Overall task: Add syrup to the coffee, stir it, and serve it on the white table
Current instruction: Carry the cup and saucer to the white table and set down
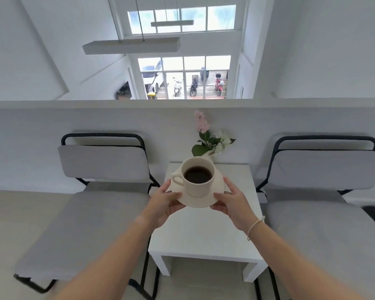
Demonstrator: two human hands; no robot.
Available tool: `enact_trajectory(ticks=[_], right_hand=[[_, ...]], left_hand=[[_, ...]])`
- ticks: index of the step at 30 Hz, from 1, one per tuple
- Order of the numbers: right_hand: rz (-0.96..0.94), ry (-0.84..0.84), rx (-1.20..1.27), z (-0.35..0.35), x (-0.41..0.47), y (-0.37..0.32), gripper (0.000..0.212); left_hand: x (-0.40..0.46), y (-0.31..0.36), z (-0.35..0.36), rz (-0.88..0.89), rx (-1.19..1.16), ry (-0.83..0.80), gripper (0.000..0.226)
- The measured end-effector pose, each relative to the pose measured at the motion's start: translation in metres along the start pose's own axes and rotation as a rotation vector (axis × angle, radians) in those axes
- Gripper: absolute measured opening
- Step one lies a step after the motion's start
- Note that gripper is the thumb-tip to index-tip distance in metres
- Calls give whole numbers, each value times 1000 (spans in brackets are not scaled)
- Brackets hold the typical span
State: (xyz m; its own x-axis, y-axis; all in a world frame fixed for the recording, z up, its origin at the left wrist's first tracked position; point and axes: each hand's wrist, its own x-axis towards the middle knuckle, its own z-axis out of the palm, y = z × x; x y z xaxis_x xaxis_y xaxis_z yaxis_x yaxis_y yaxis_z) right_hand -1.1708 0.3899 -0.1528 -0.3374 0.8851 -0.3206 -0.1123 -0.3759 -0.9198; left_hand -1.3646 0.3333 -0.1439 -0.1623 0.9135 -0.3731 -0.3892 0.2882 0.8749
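Observation:
A cream cup (198, 187) full of dark coffee stands on a cream saucer (200, 201), its handle turned to the left. My left hand (164, 201) grips the saucer's left rim and my right hand (231, 201) grips its right rim, thumbs on top. I hold cup and saucer in the air above the small white table (206, 237), over its far half. No spoon or syrup is in view.
A vase of pink and white flowers (208, 141) stands at the table's far edge against a low white wall. Grey cushioned chairs with black frames flank the table on the left (91, 191) and on the right (325, 191).

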Motion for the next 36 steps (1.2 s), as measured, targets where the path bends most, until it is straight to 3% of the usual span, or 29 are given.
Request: enact_trajectory(ticks=[11,22,29,36], right_hand=[[105,91,-26,-56,109,55,69],[209,208,57,-97,203,193,69],[259,250,61,-119,233,270,70],[301,253,37,-128,243,298,70]], left_hand=[[128,-68,3,-127,24,18,55],[247,-183,-40,-238,120,-50,57],[286,-252,-61,-277,185,-41,55],[296,-280,-66,-306,233,16,55]])
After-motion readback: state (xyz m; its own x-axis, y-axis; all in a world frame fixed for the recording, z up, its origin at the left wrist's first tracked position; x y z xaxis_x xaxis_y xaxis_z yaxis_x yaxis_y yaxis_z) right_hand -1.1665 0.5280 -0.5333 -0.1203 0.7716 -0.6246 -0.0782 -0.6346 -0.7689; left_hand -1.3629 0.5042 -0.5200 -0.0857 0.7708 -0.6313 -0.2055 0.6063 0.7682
